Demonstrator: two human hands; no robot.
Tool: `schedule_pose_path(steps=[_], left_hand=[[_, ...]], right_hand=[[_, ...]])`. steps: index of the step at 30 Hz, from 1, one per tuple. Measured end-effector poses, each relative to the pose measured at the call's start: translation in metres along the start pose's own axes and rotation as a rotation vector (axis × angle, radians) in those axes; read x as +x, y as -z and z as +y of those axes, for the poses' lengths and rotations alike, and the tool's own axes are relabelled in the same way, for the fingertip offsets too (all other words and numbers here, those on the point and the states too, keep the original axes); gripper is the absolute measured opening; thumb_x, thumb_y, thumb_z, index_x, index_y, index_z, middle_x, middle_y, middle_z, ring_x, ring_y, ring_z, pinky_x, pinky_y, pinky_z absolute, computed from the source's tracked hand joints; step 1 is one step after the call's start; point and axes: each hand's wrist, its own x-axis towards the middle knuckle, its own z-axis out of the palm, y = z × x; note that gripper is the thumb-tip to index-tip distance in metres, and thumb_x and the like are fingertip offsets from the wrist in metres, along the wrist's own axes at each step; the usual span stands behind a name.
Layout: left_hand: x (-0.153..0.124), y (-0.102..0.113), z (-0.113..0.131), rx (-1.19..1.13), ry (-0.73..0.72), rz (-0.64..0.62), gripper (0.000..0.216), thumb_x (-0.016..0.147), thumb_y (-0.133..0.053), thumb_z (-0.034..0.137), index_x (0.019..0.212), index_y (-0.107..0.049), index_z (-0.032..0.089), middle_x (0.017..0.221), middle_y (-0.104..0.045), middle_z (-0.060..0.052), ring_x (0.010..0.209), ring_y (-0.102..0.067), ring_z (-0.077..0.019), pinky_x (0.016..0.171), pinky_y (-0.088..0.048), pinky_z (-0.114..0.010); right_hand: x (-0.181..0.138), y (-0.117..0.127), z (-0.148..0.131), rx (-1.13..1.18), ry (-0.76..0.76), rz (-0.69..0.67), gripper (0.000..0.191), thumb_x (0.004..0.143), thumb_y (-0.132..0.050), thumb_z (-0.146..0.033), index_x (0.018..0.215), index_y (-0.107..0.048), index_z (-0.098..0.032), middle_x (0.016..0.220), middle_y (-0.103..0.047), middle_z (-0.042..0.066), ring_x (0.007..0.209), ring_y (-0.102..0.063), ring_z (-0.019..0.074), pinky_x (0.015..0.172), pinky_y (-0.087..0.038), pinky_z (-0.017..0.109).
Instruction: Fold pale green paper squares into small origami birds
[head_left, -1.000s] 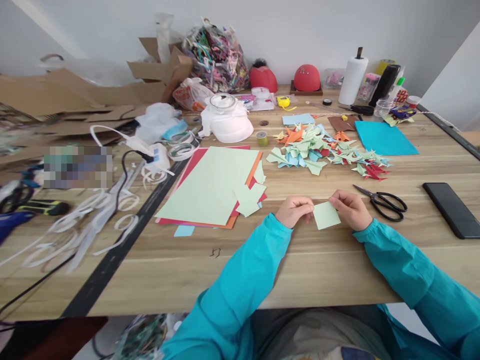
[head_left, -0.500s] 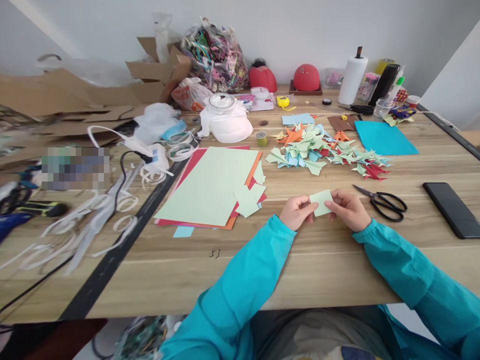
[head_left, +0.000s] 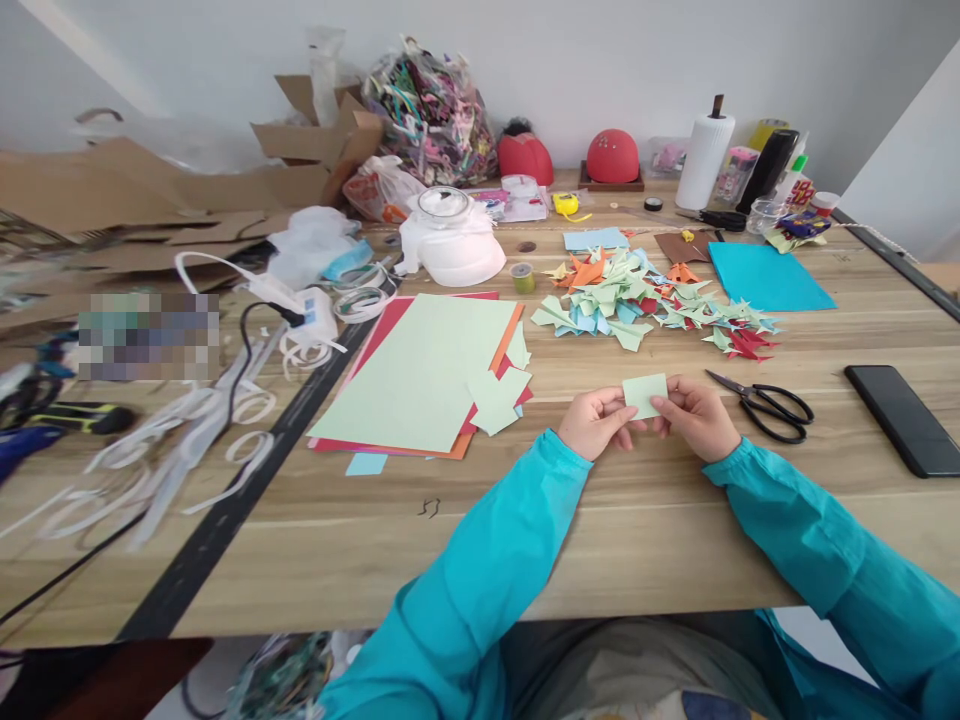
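Note:
A small pale green piece of paper [head_left: 645, 394] is held between my two hands above the table. My left hand [head_left: 595, 421] pinches its lower left part with thumb and fingers. On the other side, my right hand [head_left: 699, 417] grips the right edge, thumb on the near face. Beyond the hands lies a heap of folded paper cranes [head_left: 616, 290] in green, orange, blue and red. Black-handled scissors [head_left: 772, 405] rest to the right of my right hand. Left of my hands, a few small green paper pieces [head_left: 498, 400] overlap a stack of coloured sheets [head_left: 420, 370].
A black phone [head_left: 904, 420] lies at the right. Behind the cranes are a blue sheet [head_left: 771, 277] and a small spool [head_left: 523, 278]. White strips [head_left: 176, 440], a power strip [head_left: 311, 318] and cardboard [head_left: 195, 190] crowd the left side. A white bottle [head_left: 705, 160] stands at the back.
The small green paper has turned slightly and tilted up a little, its top edge now more level. Both hands keep hold of it. Everything else on the table stays put.

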Motion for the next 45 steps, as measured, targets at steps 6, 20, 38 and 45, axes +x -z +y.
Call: schedule_pose_path(steps=[6,20,38,45], left_hand=[[0.000,0.000,-0.001,-0.004,-0.063,0.056,0.061,0.069,-0.066,0.037,0.118,-0.039,0.013,0.069,-0.064,-0.004,0.041,-0.055,-0.0108,0.040,-0.045,-0.022],[-0.001,-0.005,-0.010,0.096,-0.274,0.079,0.041,0.071,-0.064,0.030,0.110,-0.061,0.017,0.099,-0.063,-0.009,0.075,-0.063,-0.0168,0.059,-0.055,-0.027],[0.000,-0.002,0.002,-0.196,-0.084,0.153,0.074,0.047,-0.081,0.021,0.116,-0.056,0.013,0.085,-0.071,-0.008,0.077,-0.066,-0.0230,0.065,-0.055,-0.034],[0.000,-0.003,0.002,-0.188,-0.083,0.174,0.071,0.045,-0.081,0.019,0.112,-0.058,0.011,0.081,-0.071,-0.007,0.074,-0.066,-0.0208,0.062,-0.055,-0.032]], right_hand=[[0.000,0.000,0.000,0.006,-0.003,0.012,0.032,0.075,-0.060,-0.046,0.082,-0.052,-0.016,0.050,-0.059,-0.002,0.040,-0.053,0.0092,0.041,-0.045,0.021],[0.000,-0.002,0.001,0.025,0.008,-0.095,0.029,0.078,-0.059,-0.043,0.085,-0.053,-0.015,0.051,-0.060,-0.001,0.042,-0.055,0.0100,0.043,-0.047,0.022],[-0.002,-0.001,-0.004,0.027,-0.019,-0.023,0.036,0.076,-0.055,-0.052,0.070,-0.052,-0.017,0.051,-0.060,-0.001,0.041,-0.052,0.0100,0.043,-0.043,0.023],[-0.003,0.000,-0.005,0.046,-0.031,-0.075,0.032,0.078,-0.057,-0.047,0.070,-0.054,-0.016,0.053,-0.060,0.000,0.043,-0.053,0.0095,0.045,-0.044,0.023]])
